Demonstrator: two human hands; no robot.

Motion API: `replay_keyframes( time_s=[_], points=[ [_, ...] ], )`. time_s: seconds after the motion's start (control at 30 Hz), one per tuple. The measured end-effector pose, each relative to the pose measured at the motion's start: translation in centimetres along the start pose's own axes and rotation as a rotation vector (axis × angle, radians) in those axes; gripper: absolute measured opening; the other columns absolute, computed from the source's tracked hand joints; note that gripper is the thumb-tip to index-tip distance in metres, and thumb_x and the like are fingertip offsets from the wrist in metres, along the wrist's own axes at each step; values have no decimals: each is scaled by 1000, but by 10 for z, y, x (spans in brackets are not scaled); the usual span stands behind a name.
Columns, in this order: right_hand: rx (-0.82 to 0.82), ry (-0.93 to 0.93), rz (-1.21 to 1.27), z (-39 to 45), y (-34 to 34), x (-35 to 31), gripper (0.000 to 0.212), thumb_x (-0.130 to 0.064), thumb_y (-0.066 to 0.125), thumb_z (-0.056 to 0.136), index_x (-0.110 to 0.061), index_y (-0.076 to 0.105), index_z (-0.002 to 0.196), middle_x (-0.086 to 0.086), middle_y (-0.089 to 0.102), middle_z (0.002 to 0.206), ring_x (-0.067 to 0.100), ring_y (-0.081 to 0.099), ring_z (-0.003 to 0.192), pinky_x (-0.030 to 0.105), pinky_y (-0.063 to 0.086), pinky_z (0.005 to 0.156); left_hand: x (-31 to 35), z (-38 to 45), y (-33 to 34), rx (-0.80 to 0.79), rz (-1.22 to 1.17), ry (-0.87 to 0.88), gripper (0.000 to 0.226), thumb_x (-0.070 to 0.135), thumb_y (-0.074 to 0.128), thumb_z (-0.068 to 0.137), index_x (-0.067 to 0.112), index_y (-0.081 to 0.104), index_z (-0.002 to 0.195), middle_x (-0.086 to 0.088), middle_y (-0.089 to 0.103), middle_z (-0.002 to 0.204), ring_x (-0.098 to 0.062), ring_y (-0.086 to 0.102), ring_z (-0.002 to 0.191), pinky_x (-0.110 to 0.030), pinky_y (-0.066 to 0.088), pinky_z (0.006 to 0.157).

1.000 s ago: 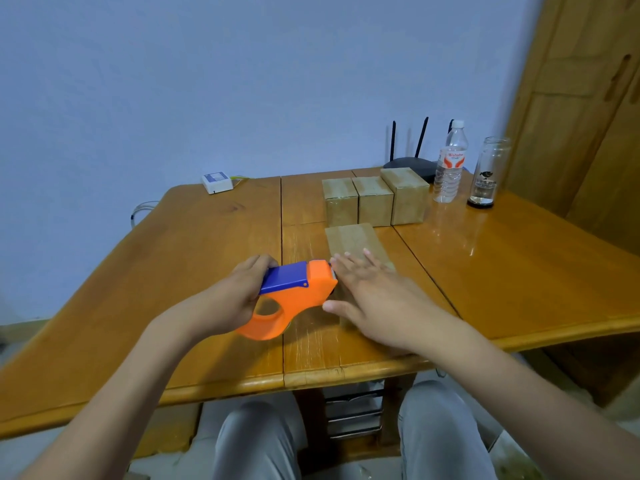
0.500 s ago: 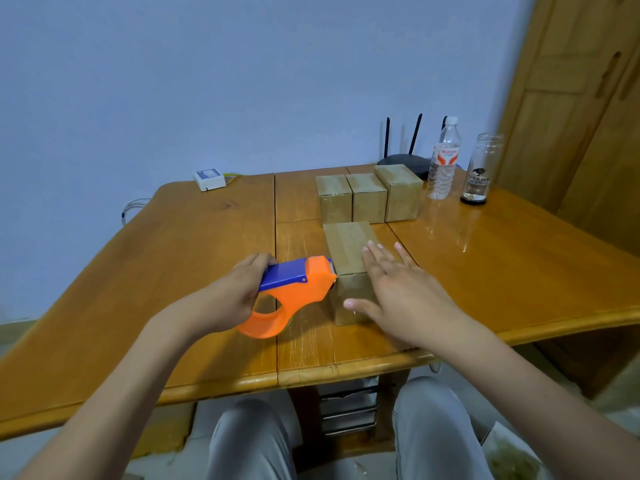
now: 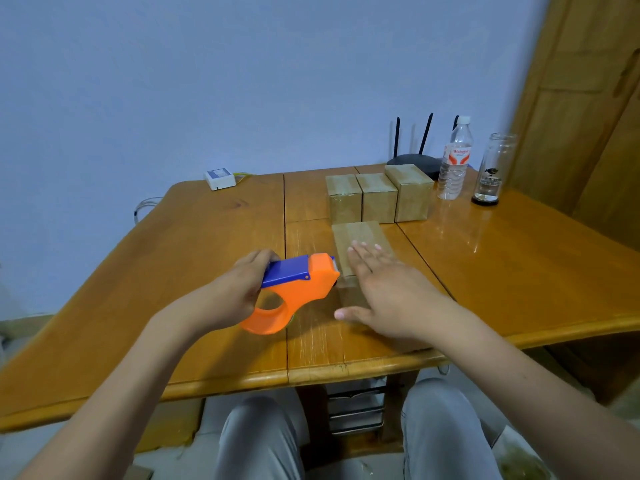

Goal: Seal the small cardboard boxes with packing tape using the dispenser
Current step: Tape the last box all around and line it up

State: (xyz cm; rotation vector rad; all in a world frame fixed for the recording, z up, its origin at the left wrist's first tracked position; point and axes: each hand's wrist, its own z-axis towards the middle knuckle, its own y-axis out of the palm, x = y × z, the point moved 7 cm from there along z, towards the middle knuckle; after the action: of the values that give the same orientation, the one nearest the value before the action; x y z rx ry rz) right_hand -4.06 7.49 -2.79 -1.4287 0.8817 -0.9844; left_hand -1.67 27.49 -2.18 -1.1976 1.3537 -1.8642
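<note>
Sitting at the far left of the shiny brown wooden table is a small white box by the wall. Nearer, the left hand curls around the orange and blue plastic tape dispenser and holds it tight. The dispenser's front end touches the near left edge of a small brown cardboard box in the middle of the table. The right hand lies flat on this box with straight, spread fingers and grips nothing. Farther back, three more brown cardboard boxes stand side by side in a row. To the right stand a black router, a clear plastic water bottle and a clear glass jar.
</note>
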Motion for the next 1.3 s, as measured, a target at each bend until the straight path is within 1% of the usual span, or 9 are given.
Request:
replay_keyframes(
  time_s=[0.13, 0.3, 0.47, 0.57, 0.8, 0.93, 1.03, 1.17, 1.3],
  points=[
    [29, 0, -2, -3, 2, 0, 102, -76, 29, 93, -10, -11, 159, 10, -13, 167, 23, -6, 155, 28, -9, 109, -2, -4, -5, 39, -15, 15, 45, -4, 59, 88, 30, 43, 111, 14, 46, 102, -7, 47, 89, -20, 37, 72],
    [56, -9, 2, -5, 2, 0, 101, -75, 27, 94, -8, -9, 160, 11, -11, 168, 24, -6, 156, 27, -10, 111, -16, -11, -9, 58, 6, -17, 46, -4, 60, 85, 33, 43, 109, 14, 47, 103, -8, 48, 92, -25, 39, 75],
    [51, -8, 5, -5, 1, 0, 99, -74, 28, 95, -9, -9, 160, 10, -11, 168, 24, -6, 156, 28, -9, 111, -22, -15, -13, 56, 52, -48, 48, -7, 54, 84, 32, 42, 110, 13, 46, 103, -10, 47, 92, -22, 38, 73],
    [35, -6, 4, -5, 2, 0, 99, -74, 27, 95, -9, -10, 160, 10, -12, 168, 24, -6, 156, 28, -9, 112, -27, -18, -17, 53, 105, -91, 48, -6, 54, 86, 32, 41, 112, 8, 47, 106, -13, 47, 95, -27, 42, 77],
    [-10, 2, -4, -2, 1, -2, 101, -74, 30, 95, -9, -11, 159, 11, -13, 167, 25, -6, 156, 34, -1, 122, -1, -1, -12, -162, 408, -84, 56, -3, 47, 92, 37, 34, 129, 4, 39, 108, -17, 42, 101, -26, 34, 77],
    [-24, 5, -34, 0, 1, -5, 102, -74, 31, 95, -7, -11, 159, 13, -13, 167, 27, -6, 156, 36, 0, 124, 22, 19, -23, -300, 681, -44, 73, -5, 45, 92, 43, 26, 143, 2, 37, 110, -19, 40, 104, -32, 41, 85],
    [-21, 4, -47, 2, 2, -6, 103, -75, 31, 94, -6, -11, 159, 14, -13, 167, 28, -6, 156, 38, 2, 126, 41, 35, -30, -333, 800, 14, 70, -3, 43, 94, 44, 28, 144, 1, 35, 108, -20, 39, 106, -33, 40, 84],
    [-38, 5, -50, 2, 3, -5, 103, -74, 31, 94, -6, -11, 159, 15, -13, 167, 28, -6, 156, 38, 2, 126, 63, 52, -33, -369, 936, 71, 63, 0, 42, 97, 42, 34, 144, 0, 35, 106, -25, 43, 110, -39, 41, 98],
    [-31, 7, -55, 4, 2, -5, 104, -75, 31, 94, -5, -9, 159, 15, -11, 167, 27, -4, 156, 37, 2, 125, 80, 65, -33, -384, 992, 9, 53, 7, 43, 101, 39, 40, 143, -3, 43, 115, -29, 45, 122, -41, 41, 98]
  ],
)
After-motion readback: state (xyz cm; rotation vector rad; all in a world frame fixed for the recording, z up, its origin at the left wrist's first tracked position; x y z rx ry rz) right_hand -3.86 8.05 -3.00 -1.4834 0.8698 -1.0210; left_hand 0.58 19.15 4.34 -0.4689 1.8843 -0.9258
